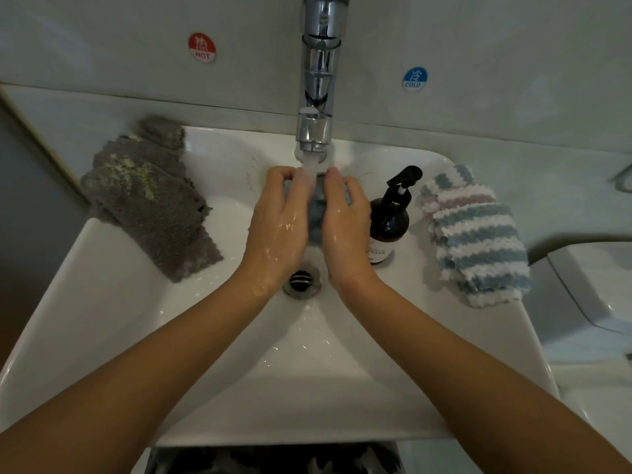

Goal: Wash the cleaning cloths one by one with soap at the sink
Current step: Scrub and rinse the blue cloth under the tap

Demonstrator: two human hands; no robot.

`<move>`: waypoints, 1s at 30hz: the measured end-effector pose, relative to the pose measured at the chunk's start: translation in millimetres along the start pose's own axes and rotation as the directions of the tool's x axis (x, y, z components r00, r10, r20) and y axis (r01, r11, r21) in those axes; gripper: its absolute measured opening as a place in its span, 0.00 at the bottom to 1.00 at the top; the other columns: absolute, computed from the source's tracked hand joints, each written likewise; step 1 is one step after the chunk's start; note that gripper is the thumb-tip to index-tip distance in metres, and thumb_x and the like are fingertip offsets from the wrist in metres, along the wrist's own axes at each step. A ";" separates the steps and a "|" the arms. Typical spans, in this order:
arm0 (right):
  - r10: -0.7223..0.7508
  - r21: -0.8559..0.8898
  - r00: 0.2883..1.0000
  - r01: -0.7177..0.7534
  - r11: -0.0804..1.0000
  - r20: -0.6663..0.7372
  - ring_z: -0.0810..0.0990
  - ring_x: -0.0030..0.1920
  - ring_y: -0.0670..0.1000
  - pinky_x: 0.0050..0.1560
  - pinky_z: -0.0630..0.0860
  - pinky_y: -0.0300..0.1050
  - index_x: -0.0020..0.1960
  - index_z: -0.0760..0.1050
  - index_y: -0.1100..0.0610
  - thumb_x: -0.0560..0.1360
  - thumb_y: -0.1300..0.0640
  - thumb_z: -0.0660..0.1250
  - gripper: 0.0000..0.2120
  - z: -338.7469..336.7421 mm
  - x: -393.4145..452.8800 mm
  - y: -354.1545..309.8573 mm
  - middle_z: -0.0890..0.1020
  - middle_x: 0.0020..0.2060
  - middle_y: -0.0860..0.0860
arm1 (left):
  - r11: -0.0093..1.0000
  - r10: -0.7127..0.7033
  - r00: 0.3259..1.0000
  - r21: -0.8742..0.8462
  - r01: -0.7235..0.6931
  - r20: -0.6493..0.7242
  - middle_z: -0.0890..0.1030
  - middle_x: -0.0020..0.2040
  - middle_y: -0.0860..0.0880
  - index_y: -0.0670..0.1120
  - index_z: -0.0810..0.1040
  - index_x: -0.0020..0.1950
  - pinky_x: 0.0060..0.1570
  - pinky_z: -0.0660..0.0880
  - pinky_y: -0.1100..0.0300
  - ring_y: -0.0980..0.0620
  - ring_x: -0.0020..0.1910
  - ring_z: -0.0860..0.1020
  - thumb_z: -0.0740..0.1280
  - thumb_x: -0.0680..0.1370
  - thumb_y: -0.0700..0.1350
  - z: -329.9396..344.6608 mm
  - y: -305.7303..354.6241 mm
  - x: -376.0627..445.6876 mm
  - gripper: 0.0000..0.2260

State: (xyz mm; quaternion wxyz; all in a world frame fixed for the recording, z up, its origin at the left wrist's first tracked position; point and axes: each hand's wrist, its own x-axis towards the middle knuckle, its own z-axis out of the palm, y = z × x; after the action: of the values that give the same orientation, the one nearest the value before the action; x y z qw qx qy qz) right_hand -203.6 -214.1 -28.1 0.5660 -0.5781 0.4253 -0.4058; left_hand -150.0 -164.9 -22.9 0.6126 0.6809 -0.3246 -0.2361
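Both hands over middle of white sink [113,302], under running water [313,167] from chrome tap [316,97]. Left hand [278,220] & right hand [343,227] wet, fingers curled round a dark blue-grey cloth [316,213] bunched betw. the palms, stream landing on it; most of cloth hidden by hands. Held above drain [302,280], nearer the tap end of basin.

On sink's left rim: grey cloths [150,196] stacked, top one w/ pale greenish smear, lower corner hanging into basin. On right rim: striped cloth [475,234], blue/white/pink bands, folded. Dark pump soap bottle [388,222] upright just right of right hand, betw. it & striped cloth, not touched.

Wall behind: red HOT sticker [202,47] left of tap, blue COLD sticker [414,79] right of it. Droplets across basin floor near the forearms. White fixture [595,285] at far right edge, partly out of view.
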 end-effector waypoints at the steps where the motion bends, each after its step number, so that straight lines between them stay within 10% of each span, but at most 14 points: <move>1: -0.028 -0.005 1.000 0.028 1.000 -0.012 0.78 0.40 0.49 0.46 0.78 0.49 0.41 0.72 0.53 0.82 0.48 0.59 0.14 -0.2 -0.2 0.3 0.77 0.36 0.50 | 0.999 -0.019 1.000 0.045 0.018 0.013 0.79 0.42 0.59 0.55 0.72 0.49 0.42 0.75 0.63 0.64 0.40 0.79 0.54 0.82 0.60 0.7 -1.4 0.4 0.13; 6: -0.056 -0.123 0.997 0.062 0.990 0.050 0.79 0.37 0.49 0.44 0.78 0.51 0.43 0.75 0.59 0.82 0.44 0.57 0.20 2.1 -5.0 2.6 0.80 0.35 0.54 | 0.965 0.018 1.000 0.261 -0.015 -0.008 0.82 0.38 0.51 0.49 0.78 0.46 0.40 0.77 0.55 0.55 0.38 0.80 0.49 0.80 0.66 -0.7 -10.1 2.1 0.27; 14: 0.031 -0.165 0.997 -0.019 0.986 0.070 0.74 0.29 0.43 0.35 0.71 0.45 0.33 0.73 0.53 0.82 0.43 0.57 0.23 5.1 -2.1 1.8 0.76 0.26 0.45 | 0.957 0.014 0.999 0.292 -0.003 -0.033 0.77 0.27 0.55 0.56 0.73 0.32 0.30 0.67 0.67 0.60 0.31 0.77 0.51 0.83 0.59 -0.6 -2.2 -1.2 0.23; 18: -0.018 -0.331 0.993 0.056 0.942 0.118 0.71 0.41 0.48 0.37 0.65 0.37 0.53 0.78 0.61 0.84 0.52 0.52 0.19 3.4 -4.1 1.2 0.76 0.37 0.48 | 0.938 -0.004 0.997 0.345 0.031 -0.078 0.75 0.30 0.55 0.53 0.73 0.31 0.30 0.63 0.67 0.58 0.31 0.74 0.54 0.84 0.53 -0.9 -7.1 3.1 0.22; 22: 0.054 -0.360 0.992 -0.009 0.933 0.117 0.71 0.34 0.48 0.33 0.65 0.42 0.41 0.75 0.58 0.83 0.53 0.55 0.16 1.0 -1.8 -3.9 0.74 0.33 0.48 | 0.904 0.000 0.998 0.427 0.029 -0.068 0.73 0.31 0.53 0.46 0.73 0.35 0.28 0.64 0.68 0.57 0.31 0.72 0.52 0.84 0.49 -1.9 -11.5 7.4 0.21; 25: -0.046 -0.406 0.980 0.122 0.906 0.193 0.67 0.43 0.50 0.39 0.59 0.38 0.51 0.73 0.62 0.83 0.60 0.53 0.11 -1.7 -5.3 -1.5 0.69 0.39 0.49 | 0.888 0.107 0.993 0.454 -0.072 -0.052 0.76 0.35 0.46 0.42 0.74 0.42 0.36 0.66 0.63 0.49 0.36 0.71 0.52 0.84 0.46 -5.2 -10.4 4.4 0.17; 30: -0.106 -0.280 0.989 0.130 0.951 0.099 0.74 0.33 0.38 0.34 0.69 0.30 0.45 0.70 0.55 0.84 0.56 0.53 0.12 3.2 -10.5 -3.6 0.74 0.34 0.46 | 0.887 0.186 0.981 0.438 -0.144 -0.053 0.75 0.34 0.51 0.46 0.73 0.39 0.33 0.66 0.63 0.52 0.33 0.75 0.55 0.84 0.47 -4.4 -10.1 -0.2 0.16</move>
State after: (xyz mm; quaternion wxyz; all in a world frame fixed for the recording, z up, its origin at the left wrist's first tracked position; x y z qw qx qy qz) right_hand -203.7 -203.1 -24.5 0.4685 -0.6944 0.4203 -0.3489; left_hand -145.5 -161.3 -32.3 0.4788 0.7798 -0.3965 -0.0732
